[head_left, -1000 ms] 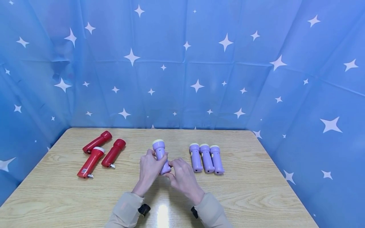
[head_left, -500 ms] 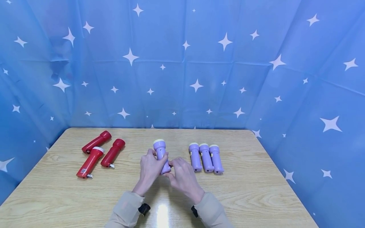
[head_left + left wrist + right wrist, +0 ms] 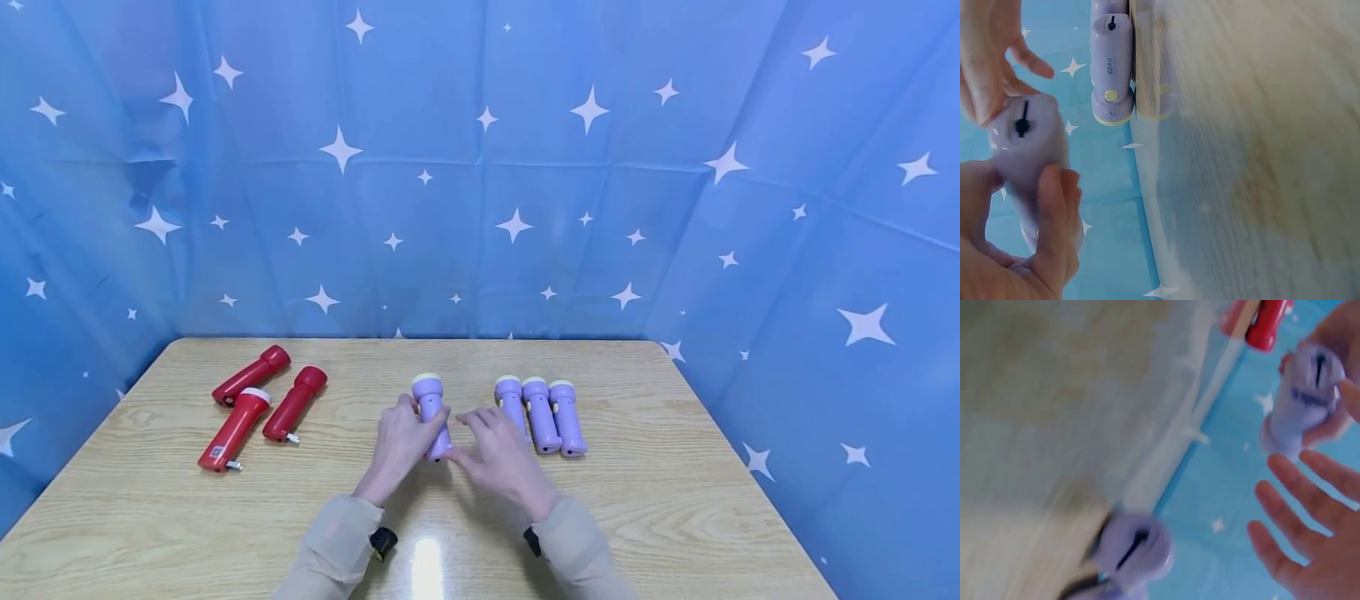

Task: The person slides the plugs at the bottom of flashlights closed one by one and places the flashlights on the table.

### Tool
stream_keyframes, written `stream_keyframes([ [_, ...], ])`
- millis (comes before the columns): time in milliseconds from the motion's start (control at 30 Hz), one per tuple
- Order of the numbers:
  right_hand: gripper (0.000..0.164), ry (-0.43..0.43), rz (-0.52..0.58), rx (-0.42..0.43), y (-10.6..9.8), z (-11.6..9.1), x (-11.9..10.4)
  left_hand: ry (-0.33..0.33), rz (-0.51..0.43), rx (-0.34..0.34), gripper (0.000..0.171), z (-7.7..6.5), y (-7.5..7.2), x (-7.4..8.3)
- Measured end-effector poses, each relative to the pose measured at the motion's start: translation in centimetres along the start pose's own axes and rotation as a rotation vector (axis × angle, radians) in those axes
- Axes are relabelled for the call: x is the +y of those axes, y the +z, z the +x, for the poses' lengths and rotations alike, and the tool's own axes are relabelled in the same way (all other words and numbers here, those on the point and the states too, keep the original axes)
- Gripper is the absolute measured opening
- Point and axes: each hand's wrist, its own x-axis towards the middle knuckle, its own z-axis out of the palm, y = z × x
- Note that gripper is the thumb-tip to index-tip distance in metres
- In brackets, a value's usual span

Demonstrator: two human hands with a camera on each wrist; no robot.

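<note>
My left hand (image 3: 405, 437) grips a purple flashlight (image 3: 430, 407) by its body, with the pale lens end tilted away from me. In the left wrist view its tail end (image 3: 1025, 115) shows a dark slot. Beside that end is my right hand (image 3: 501, 454), its fingers spread and the thumb tip right at the tail. The right wrist view shows the spread fingers (image 3: 1297, 500) of this hand with nothing held. Three more purple flashlights (image 3: 567, 417) lie side by side to the right, the nearest partly hidden behind my right hand.
At the left of the wooden table (image 3: 675, 500) lie three red flashlights (image 3: 295, 406), two with a metal plug sticking out near the tail. A blue curtain (image 3: 480, 208) with white stars hangs behind the table's back edge.
My right fingers have let go of the flashlight's tail end, spread, and moved to the right. The flashlight in my left hand has shifted slightly right and toward me.
</note>
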Motion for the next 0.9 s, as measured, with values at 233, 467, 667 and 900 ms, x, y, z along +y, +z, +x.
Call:
stream_keyframes([
  [233, 0.054, 0.165, -0.021, -0.057, -0.5, -0.3, 3.8, 0.013, 0.033, -0.065, 0.049, 0.8, 1.0, 0.6],
  [467, 0.058, 0.315, -0.067, -0.071, -0.3, -0.9, 6.2, 0.037, 0.097, -0.124, 0.059, 1.8, 3.0, 1.8],
  [667, 0.062, 0.404, -0.081, -0.143, -0.3, -1.2, 6.7, 0.038, 0.114, -0.170, 0.064, 2.3, 4.9, 2.7],
  [900, 0.062, 0.438, -0.067, -0.203, -0.4, -1.3, 6.7, 0.042, 0.159, -0.180, 0.064, 2.9, 6.6, 3.1],
])
